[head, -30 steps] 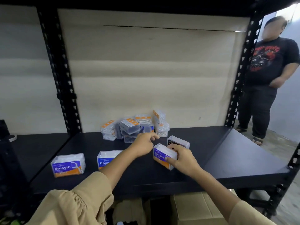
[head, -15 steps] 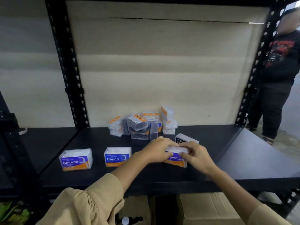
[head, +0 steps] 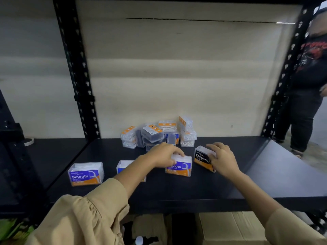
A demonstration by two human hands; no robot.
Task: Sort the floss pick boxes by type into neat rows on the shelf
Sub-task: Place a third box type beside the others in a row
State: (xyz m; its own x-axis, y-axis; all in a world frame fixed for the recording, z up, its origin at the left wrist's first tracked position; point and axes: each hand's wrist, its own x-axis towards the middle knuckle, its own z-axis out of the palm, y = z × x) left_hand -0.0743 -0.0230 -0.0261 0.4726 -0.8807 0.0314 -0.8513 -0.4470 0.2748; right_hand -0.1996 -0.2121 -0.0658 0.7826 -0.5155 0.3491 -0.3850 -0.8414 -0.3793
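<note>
Standing near the front middle of the black shelf (head: 177,189), label facing near: the middle Smooth box (head: 181,167), gripped at its top left corner by the left hand (head: 163,154), fingers curled over the lid. Sits just left of the Charcoal box (head: 201,157), with a narrow gap between the two. Holds that Charcoal box with the right hand (head: 222,159), fingers bent over its top and right end, the box turned slightly askew. Further left along the near row, a half-hidden box (head: 123,166) behind the left forearm, label unreadable, then the left Smooth box (head: 85,174) standing free and upright. Heaped at the far side against the pale back panel, a loose pile of boxes (head: 159,134), orange-topped, some tilted, some stacked. Below the shelf, cardboard cartons (head: 230,227). Beyond the right upright, a bystander (head: 309,76) in a dark printed shirt and dark trousers. On the neighbouring shelf to the left, a small white roll (head: 29,141).
</note>
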